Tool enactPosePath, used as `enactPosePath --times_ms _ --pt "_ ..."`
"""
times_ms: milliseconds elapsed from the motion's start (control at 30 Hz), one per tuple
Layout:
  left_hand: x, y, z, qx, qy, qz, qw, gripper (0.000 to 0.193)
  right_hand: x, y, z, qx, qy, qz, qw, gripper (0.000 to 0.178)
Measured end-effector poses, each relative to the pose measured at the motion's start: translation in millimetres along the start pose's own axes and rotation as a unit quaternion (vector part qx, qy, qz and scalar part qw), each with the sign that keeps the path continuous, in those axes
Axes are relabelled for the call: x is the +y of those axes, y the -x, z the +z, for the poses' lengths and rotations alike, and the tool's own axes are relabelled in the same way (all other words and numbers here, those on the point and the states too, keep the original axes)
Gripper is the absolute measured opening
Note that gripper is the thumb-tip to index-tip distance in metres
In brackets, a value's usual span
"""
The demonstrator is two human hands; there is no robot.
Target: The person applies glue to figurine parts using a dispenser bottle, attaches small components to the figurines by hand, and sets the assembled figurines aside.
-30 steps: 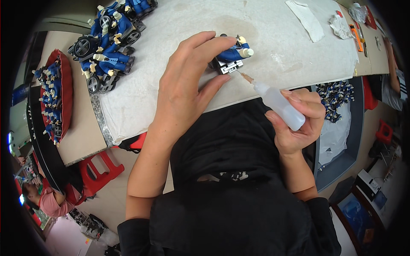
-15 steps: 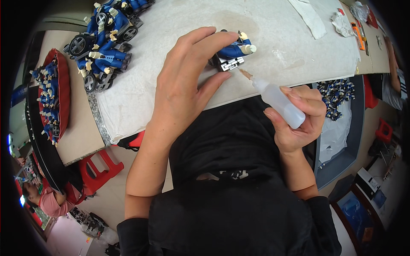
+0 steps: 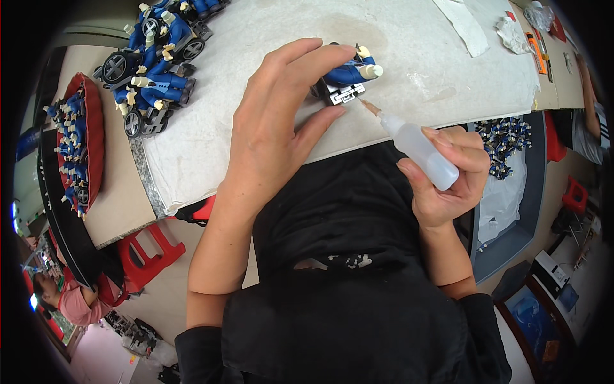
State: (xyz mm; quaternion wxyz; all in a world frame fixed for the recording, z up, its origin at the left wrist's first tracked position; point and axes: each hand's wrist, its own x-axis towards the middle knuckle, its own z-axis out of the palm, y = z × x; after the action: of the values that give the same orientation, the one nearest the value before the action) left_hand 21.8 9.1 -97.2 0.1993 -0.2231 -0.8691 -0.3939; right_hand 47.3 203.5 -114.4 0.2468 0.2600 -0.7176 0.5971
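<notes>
A toy figure in blue [image 3: 345, 74] with a cream head lies on the white-covered worktop, a grey-and-silver wheeled base [image 3: 345, 94] attached to its near side. My left hand [image 3: 275, 115] curves around it from the left, fingers over the far side and thumb by the base; the palm hides part of the toy. Closed around a translucent white dropper bottle [image 3: 419, 150] is my right hand [image 3: 451, 173]. The bottle is tilted, and its brownish nozzle with a thin needle points up and left at the base's near right corner.
Several similar blue figures with wheels [image 3: 153, 83] are piled at the far left. A red tray [image 3: 96, 141] of more figures stands left of them. At right, a grey bin [image 3: 534, 211] holds more figures. An orange cutter [image 3: 536, 54] lies far right; a person [image 3: 77, 301] is at lower left.
The bottle has shifted slightly to the right, and its thin needle now shows beside the base. The left hand and toy have hardly moved.
</notes>
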Motion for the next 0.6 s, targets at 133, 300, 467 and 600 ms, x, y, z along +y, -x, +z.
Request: enactPosePath --times_ms 133,300,467,600 --pt "0.2 -0.3 0.2 -0.001 0.004 -0.001 1.000 0.057 -0.1 0.1 -1.6 -0.005 0.011 0.001 1.000 0.051" --pt "0.1 -0.5 -0.1 0.000 0.006 -0.004 1.000 0.057 -1.1 -0.9 -1.3 -0.003 0.006 0.002 1.000 0.051" --pt "0.5 0.3 0.5 0.003 0.003 -0.010 1.000 0.057 -1.5 0.5 -4.4 0.010 -0.016 -0.006 1.000 0.051" --pt "-0.1 0.0 0.2 0.003 0.003 -0.001 1.000 0.057 -3.1 0.6 -6.7 -0.003 -0.006 -0.007 1.000 0.052"
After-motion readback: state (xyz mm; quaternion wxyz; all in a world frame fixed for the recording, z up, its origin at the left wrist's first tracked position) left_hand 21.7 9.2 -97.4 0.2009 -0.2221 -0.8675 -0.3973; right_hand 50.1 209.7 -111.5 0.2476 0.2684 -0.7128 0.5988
